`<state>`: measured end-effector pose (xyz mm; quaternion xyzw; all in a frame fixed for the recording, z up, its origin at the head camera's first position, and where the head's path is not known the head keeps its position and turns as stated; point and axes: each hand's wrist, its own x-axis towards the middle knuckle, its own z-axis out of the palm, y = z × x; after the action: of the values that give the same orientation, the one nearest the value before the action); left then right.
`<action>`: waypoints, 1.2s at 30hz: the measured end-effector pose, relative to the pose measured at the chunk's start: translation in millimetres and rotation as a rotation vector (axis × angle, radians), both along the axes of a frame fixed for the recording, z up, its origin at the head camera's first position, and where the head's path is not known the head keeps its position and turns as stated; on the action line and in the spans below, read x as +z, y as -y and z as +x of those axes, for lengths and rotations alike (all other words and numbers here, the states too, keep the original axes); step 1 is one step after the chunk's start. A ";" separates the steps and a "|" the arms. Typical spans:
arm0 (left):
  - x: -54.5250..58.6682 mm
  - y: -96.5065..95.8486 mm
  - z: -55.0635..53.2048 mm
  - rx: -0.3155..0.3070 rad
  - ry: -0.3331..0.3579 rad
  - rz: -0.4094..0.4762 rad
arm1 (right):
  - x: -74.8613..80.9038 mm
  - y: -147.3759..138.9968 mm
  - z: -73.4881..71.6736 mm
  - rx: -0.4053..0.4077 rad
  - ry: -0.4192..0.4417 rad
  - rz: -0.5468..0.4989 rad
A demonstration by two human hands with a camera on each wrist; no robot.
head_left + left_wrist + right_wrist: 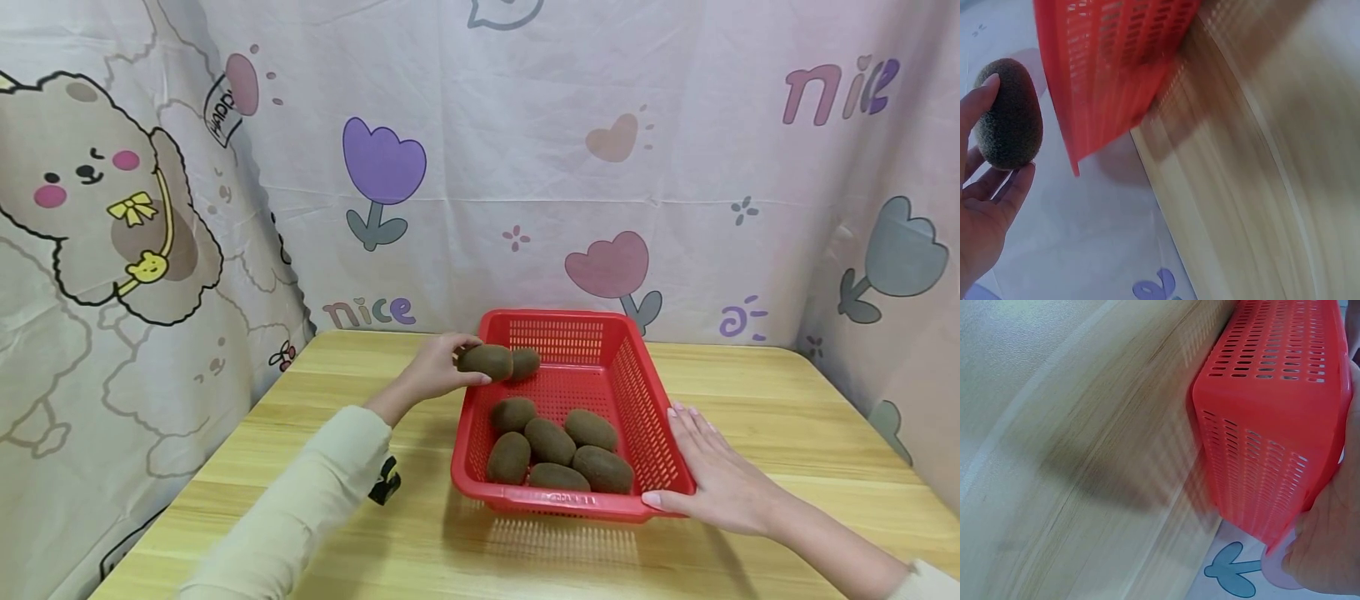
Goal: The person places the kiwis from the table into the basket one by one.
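A brown, fuzzy kiwi (486,362) is held between the thumb and fingers of my left hand (438,367), above the left rim of the red plastic basket (570,498). The left wrist view shows the same kiwi (1010,115) with the thumb on one side and fingertips at its end. Inside the basket, several kiwis (551,442) lie grouped near the front, and a single kiwi (525,363) shows behind the held one. My right hand (723,479) rests against the basket's front right corner, its fingers straight along the right side and the thumb on the front rim.
The basket stands on a wood-grain table (390,542). A small black and yellow object (386,482) sits beside my left sleeve. Behind the table hangs a printed cloth (487,167) with flowers and a bear, which also covers the sides.
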<state>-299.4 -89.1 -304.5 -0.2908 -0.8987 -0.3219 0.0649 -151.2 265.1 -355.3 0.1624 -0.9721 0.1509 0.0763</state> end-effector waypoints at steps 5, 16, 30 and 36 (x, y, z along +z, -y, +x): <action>-3.2 -21.2 -4.9 -0.010 0.017 -0.031 | -0.1 -0.3 0.4 -0.001 -0.003 -0.001; -13.4 -46.4 -6.3 -0.064 0.002 -0.195 | -0.6 2.9 1.4 0.003 -0.012 -0.005; -21.3 -50.2 -4.4 -0.046 -0.027 -0.288 | -1.2 2.9 1.2 0.009 -0.021 -0.013; -20.4 -44.7 -2.8 -0.038 -0.078 -0.237 | -2.9 1.6 1.7 0.006 -0.018 -0.016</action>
<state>-302.1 -44.3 -324.9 -0.3259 -0.9214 -0.2033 0.0589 -149.5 263.5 -358.2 0.1662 -0.9697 0.1572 0.0860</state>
